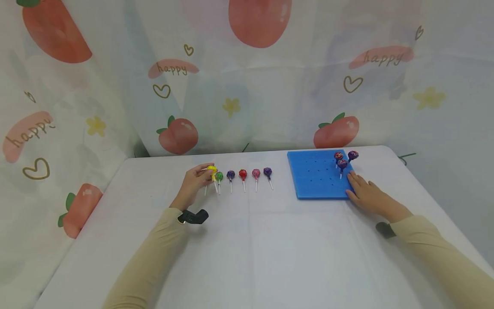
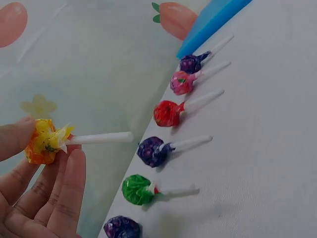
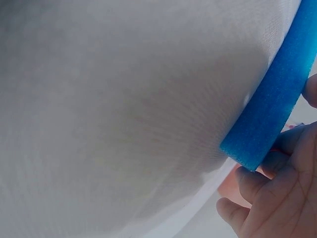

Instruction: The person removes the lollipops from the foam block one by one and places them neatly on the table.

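My left hand (image 1: 194,182) pinches a yellow lollipop (image 2: 43,141) by its wrapped head, between thumb and fingers. Its white stick (image 2: 101,138) points away from the palm, clear of the table. Beside and under this hand runs a row of lollipops: a green one (image 1: 219,176), a dark purple one (image 1: 230,174), a red one (image 1: 242,174), a pink one (image 1: 256,173) and another purple one (image 1: 268,171). One more purple head (image 2: 122,228) is partly cut off in the left wrist view. My right hand (image 1: 368,195) rests against the right edge of a blue foam board (image 1: 316,191), fingers extended.
Three lollipops stand upright in the board near its right edge, among them a purple one (image 1: 341,164) and a red-wrapped one (image 1: 338,156). Small holes dot the board. A white cloth covers the table (image 1: 247,244), and a printed curtain (image 1: 270,94) hangs behind it.
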Demonstrator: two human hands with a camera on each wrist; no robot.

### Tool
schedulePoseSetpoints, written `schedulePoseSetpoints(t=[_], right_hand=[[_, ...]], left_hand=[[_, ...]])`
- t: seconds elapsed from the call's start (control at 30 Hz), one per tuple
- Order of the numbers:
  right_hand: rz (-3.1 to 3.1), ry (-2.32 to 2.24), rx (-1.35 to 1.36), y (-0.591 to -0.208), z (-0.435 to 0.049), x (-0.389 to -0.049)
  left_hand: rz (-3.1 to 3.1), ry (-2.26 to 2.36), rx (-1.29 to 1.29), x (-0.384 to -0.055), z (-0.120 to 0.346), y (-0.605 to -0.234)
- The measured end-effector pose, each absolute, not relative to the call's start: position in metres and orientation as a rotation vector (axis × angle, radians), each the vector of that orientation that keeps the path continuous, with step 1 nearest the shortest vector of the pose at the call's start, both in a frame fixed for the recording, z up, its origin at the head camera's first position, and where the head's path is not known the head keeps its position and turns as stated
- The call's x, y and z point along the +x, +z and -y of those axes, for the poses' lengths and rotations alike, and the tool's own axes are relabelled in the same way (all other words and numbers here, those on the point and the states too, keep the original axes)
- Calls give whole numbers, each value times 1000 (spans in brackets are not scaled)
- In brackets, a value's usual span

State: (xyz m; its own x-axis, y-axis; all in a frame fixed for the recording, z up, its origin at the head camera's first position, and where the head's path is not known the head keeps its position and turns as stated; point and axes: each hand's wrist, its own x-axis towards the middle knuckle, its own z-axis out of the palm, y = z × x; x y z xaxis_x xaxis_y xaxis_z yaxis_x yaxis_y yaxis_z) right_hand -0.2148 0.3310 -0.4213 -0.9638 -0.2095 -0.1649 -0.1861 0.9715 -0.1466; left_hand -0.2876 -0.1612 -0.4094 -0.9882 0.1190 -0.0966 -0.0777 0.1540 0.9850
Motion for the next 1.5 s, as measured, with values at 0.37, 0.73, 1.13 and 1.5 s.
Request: schedulePoseSetpoints(t=[0.37, 0.73, 1.13, 1.5], right_hand=[[-2942, -197, -306, -424, -332, -215], [-2952, -175, -291, -427, -333, -216], [-2949, -172, -282, -425, -332, -216], [-2944, -185, -269, -424, -332, -216]], left_hand=[[-2322, 1882, -54, -299, 199, -420], [-2371, 1754, -60, -315, 217, -434], [-2393, 1645, -77, -324, 220, -444], [-2476, 1620, -63, -328, 216, -447]])
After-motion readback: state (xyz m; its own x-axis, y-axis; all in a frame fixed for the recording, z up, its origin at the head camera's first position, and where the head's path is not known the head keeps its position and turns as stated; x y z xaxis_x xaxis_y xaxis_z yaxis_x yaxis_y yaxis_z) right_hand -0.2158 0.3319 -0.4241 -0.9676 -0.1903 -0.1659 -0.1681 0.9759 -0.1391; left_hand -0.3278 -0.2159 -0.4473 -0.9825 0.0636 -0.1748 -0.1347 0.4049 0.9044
